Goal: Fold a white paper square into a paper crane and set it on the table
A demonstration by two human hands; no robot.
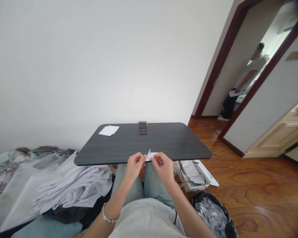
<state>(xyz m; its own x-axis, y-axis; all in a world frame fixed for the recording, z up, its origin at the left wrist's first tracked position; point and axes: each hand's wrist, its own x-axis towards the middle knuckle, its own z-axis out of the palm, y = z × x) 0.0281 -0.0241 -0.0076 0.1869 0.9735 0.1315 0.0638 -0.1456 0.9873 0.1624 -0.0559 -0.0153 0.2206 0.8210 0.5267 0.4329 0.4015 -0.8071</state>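
Between my two hands, at the table's near edge, is a small piece of white paper (149, 156) with one folded corner sticking up. My left hand (135, 164) pinches its left side between thumb and fingers. On the right side, my right hand (163, 165) grips the paper with thumb and curled fingers. Part of the paper is hidden behind the fingertips. A few white paper sheets (108, 130) lie loosely stacked at the far left of the dark table (124, 145). At the table's back edge is a phone (143, 128), its screen dark.
Left of the table are piled white cloth (74, 186) and plastic-wrapped things. Below on the right stand a white box (192, 177) with cables and a black-lined bin (213, 213) full of paper scraps. Beyond the doorway, a person (250, 74) stands holding something white.
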